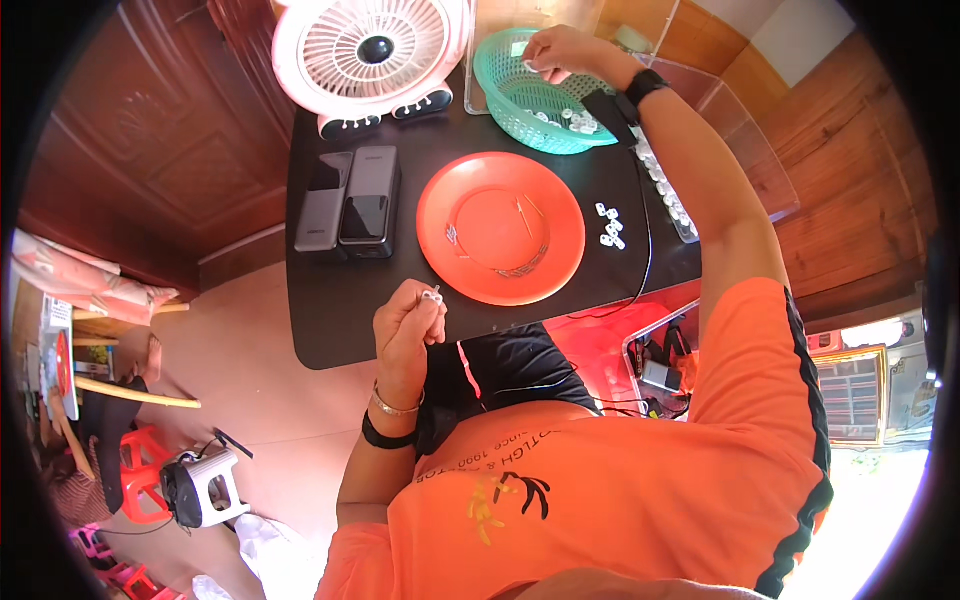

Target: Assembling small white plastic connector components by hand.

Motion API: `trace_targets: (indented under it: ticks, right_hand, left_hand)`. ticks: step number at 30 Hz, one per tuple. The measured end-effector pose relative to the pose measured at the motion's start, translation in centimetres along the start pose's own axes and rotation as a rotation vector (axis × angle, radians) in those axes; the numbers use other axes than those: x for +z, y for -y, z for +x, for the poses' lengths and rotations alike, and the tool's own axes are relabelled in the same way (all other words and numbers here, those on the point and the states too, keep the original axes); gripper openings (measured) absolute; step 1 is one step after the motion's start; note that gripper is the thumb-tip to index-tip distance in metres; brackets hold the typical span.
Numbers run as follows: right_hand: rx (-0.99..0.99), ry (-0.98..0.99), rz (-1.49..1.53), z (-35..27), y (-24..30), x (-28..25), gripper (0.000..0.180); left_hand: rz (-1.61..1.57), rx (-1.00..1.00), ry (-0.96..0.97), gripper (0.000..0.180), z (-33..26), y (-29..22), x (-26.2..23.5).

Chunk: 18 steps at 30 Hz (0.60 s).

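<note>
My left hand (408, 322) is closed in front of the plate, near the table's front edge, pinching a small white piece (432, 296) between thumb and finger. At the back, my right hand (562, 52) reaches over the green basket (500, 105), its fingers closed on a small pale piece (529, 66). Several small white pieces (580, 122) lie inside the basket. Between my hands sits an orange plate (500, 225) holding thin metal pins (525, 262), some along its lower right and a few at its left. More white pieces (611, 228) rest on the black table right of the plate.
Two grey power banks (368, 200) lie left of the plate. A pink-and-white fan (372, 50) stands behind them. Beneath my right arm, a clear tray (668, 195) holds a row of white pieces. A black cable (648, 250) crosses the table's right side.
</note>
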State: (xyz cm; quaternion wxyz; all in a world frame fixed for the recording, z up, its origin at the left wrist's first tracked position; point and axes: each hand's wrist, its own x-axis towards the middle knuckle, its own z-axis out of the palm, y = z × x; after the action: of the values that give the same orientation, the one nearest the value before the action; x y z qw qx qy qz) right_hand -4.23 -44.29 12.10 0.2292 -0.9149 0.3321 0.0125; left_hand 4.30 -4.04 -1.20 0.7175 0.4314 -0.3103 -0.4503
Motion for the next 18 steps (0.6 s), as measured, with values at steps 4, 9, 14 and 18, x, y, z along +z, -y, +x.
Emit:
trace_targets:
  ticks: [4,9,14,18]
  right_hand:
    - [-0.17,-0.001,0.577,-6.5,3.3,-0.1,0.026]
    - [-0.362,0.07,0.905,-14.4,6.5,3.3,0.021]
    - [-0.381,0.032,1.178,-20.3,8.3,7.4,0.021]
    - [-0.397,-0.094,1.282,-23.4,9.4,10.6,0.018]
  left_hand:
    - [0.037,0.048,-0.023,0.016,0.0,0.4,0.3]
    - [0.138,0.053,-0.05,0.02,-0.1,-0.7,1.4]
    - [0.078,0.128,0.065,0.018,-1.1,-3.0,4.5]
    - [0.137,0.196,0.094,0.02,-1.5,-4.6,6.9]
